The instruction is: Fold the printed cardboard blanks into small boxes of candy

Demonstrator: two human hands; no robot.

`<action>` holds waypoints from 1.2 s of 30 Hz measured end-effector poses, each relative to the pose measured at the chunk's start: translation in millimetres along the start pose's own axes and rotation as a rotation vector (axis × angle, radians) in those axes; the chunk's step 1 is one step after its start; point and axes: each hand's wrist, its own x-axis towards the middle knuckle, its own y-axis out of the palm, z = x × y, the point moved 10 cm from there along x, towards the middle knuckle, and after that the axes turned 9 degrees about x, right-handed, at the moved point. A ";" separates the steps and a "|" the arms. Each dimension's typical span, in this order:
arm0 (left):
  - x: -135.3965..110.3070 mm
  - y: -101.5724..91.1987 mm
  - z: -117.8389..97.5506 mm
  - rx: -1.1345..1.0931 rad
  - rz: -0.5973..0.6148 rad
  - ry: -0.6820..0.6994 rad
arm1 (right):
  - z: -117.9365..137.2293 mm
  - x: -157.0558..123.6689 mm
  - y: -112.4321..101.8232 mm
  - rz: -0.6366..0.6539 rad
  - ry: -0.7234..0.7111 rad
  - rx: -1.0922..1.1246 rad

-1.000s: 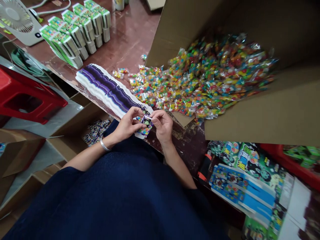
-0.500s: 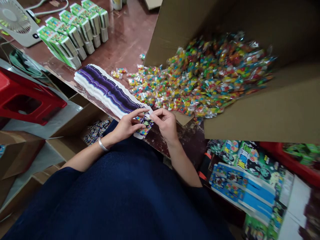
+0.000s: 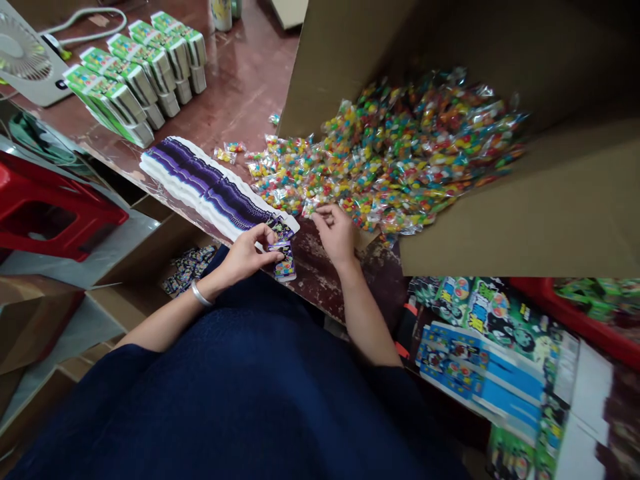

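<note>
My left hand [image 3: 253,253] pinches a small purple printed box [image 3: 285,263] between thumb and fingers, just in front of the table's edge. Beside it lies a long row of overlapping flat purple-and-white cartons [image 3: 210,187]. My right hand [image 3: 337,237] is at the near edge of a heap of clear candy packets [image 3: 390,160], full of colourful sweets. Its thumb and forefinger close on one small candy packet [image 3: 311,207] there. The other right-hand fingers are curled in.
The heap spills from a large cardboard box [image 3: 520,227] lying on its side. Stacks of green cartons [image 3: 135,77] and a white fan [image 3: 27,57] stand at the back left. Below left, an open box [image 3: 130,253] contains small packed boxes. A red stool [image 3: 55,207] is at left.
My right hand has left the small box and reached to the candy heap. My left hand still holds the box, now turned more upright. The view has shifted slightly.
</note>
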 end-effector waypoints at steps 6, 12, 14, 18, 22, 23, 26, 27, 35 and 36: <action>-1.5 0.9 18.9 -0.061 0.067 -0.102 | -24.0 35.6 24.2 0.030 -0.024 -0.417; 2.3 -7.4 14.9 0.151 0.073 -0.044 | -30.8 30.7 2.5 -0.009 0.023 0.024; 4.7 -5.9 19.0 0.158 0.061 -0.066 | -19.3 22.1 -15.4 -0.095 0.019 0.187; 8.5 5.7 23.1 0.027 0.066 -0.074 | 31.1 -1.6 -27.3 -0.145 -0.101 0.274; 9.5 14.5 18.6 -0.065 0.088 -0.064 | 64.1 -17.6 -9.3 -0.067 -0.158 0.177; 9.3 16.4 16.2 -0.080 0.100 -0.056 | 67.5 -19.4 -4.0 -0.041 -0.166 0.146; 8.9 18.4 8.9 -0.111 0.104 -0.014 | 74.3 -20.4 4.3 -0.001 -0.212 0.040; 8.8 17.5 7.3 -0.109 0.091 0.001 | 76.7 -19.7 5.0 0.006 -0.231 -0.005; 6.9 14.3 9.0 -0.038 0.005 0.027 | 78.8 -18.5 17.1 0.156 -0.242 -0.010; 6.3 14.5 8.4 -0.066 -0.002 0.025 | 74.8 -18.8 15.3 0.130 -0.212 0.050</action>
